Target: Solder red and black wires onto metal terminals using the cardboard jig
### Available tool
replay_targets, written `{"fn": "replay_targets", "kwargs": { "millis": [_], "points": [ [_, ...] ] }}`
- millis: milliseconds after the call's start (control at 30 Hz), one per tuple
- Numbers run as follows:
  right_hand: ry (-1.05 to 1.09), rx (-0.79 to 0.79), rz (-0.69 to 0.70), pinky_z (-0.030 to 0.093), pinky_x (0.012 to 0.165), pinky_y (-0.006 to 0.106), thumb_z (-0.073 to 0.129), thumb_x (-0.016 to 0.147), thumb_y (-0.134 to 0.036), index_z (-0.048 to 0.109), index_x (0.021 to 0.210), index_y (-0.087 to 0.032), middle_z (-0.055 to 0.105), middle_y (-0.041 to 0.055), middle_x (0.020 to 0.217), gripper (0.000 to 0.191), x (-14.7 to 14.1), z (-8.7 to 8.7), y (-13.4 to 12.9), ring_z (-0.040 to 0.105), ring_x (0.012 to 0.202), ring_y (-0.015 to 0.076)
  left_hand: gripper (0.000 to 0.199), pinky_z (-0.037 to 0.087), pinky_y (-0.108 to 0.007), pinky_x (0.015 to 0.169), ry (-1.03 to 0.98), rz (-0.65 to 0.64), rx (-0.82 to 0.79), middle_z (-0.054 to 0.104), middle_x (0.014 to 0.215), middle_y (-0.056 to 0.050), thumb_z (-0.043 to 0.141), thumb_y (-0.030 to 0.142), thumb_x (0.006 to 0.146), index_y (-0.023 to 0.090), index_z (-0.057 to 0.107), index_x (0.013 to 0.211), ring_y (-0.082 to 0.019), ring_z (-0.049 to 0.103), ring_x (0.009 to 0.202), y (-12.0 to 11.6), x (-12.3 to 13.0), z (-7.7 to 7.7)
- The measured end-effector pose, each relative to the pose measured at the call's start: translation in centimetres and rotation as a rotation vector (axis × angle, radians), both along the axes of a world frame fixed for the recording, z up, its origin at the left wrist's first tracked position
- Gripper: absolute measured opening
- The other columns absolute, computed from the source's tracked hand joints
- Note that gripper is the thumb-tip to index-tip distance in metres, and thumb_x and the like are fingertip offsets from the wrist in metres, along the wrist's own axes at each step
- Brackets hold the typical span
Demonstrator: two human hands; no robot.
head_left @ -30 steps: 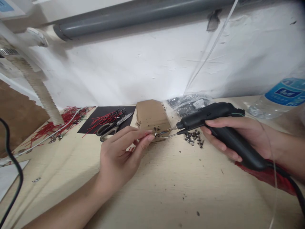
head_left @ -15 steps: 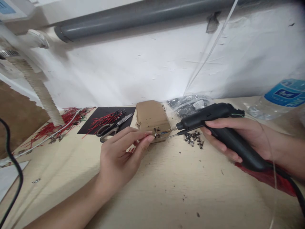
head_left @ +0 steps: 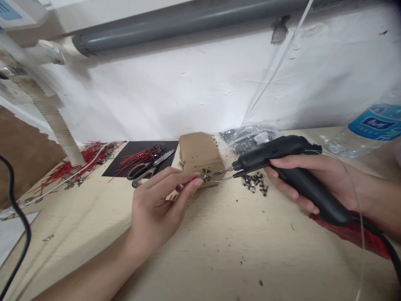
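Observation:
My left hand (head_left: 164,200) pinches a thin red wire (head_left: 192,177) between thumb and fingertips, over the near part of a piece of brown cardboard (head_left: 200,152). My right hand (head_left: 300,179) is wrapped round a black soldering gun (head_left: 266,156), whose metal tip (head_left: 222,171) points left. The tip and a thin curved metal tube meet a small part (head_left: 205,177) at the end of the wire, just beyond my left fingertips. More red wire ends show under my left hand. Whether the tip touches the part is too small to tell.
Scissors (head_left: 142,171) and red wires (head_left: 138,157) lie on a black sheet (head_left: 117,161) behind my left hand. Small metal parts (head_left: 255,182) lie under the gun, a plastic bag (head_left: 244,138) behind it. A water bottle (head_left: 372,125) is at right, a red wire heap (head_left: 94,154) at left.

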State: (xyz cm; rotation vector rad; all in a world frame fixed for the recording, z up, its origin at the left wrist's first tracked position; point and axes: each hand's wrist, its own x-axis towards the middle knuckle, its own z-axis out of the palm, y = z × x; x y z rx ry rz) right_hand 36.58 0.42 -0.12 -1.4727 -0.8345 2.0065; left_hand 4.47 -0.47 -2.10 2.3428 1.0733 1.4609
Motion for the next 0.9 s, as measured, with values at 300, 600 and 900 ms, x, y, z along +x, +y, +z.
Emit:
{"fn": "replay_targets", "kwargs": {
  "millis": [300, 600, 900],
  "points": [
    [0.022, 0.010, 0.001, 0.046, 0.032, 0.023, 0.086, 0.074, -0.057, 0.071, 0.073, -0.022, 0.066, -0.0002, 0.052, 0.038, 0.21, 0.02, -0.10, 0.054, 0.033, 0.0131, 0.005, 0.050, -0.026, 0.057, 0.014, 0.012, 0.006, 0.077, 0.085, 0.000, 0.076, 0.017, 0.097, 0.021, 0.077, 0.096, -0.012, 0.068, 0.069, -0.05, 0.06, 0.17],
    [0.029, -0.019, -0.021, 0.047, 0.032, 0.022, 0.090, 0.070, -0.056, 0.072, 0.072, -0.021, 0.065, 0.0000, 0.052, 0.039, 0.16, 0.11, -0.26, 0.055, 0.034, 0.0132, 0.004, 0.050, -0.025, 0.056, 0.013, 0.020, 0.004, 0.077, 0.085, 0.001, 0.076, 0.018, 0.097, 0.022, 0.077, 0.096, -0.011, 0.066, 0.067, -0.06, -0.01, 0.18],
    [0.048, 0.012, -0.006, 0.048, 0.032, 0.023, 0.086, 0.075, -0.055, 0.072, 0.072, -0.021, 0.065, 0.0001, 0.052, 0.037, 0.33, -0.05, 0.02, 0.056, 0.034, 0.0139, 0.009, 0.052, -0.024, 0.059, -0.021, 0.005, 0.000, 0.078, 0.088, 0.001, 0.077, 0.013, 0.095, 0.022, 0.077, 0.097, -0.010, 0.066, 0.071, -0.17, -0.01, 0.14]
  ]
}}
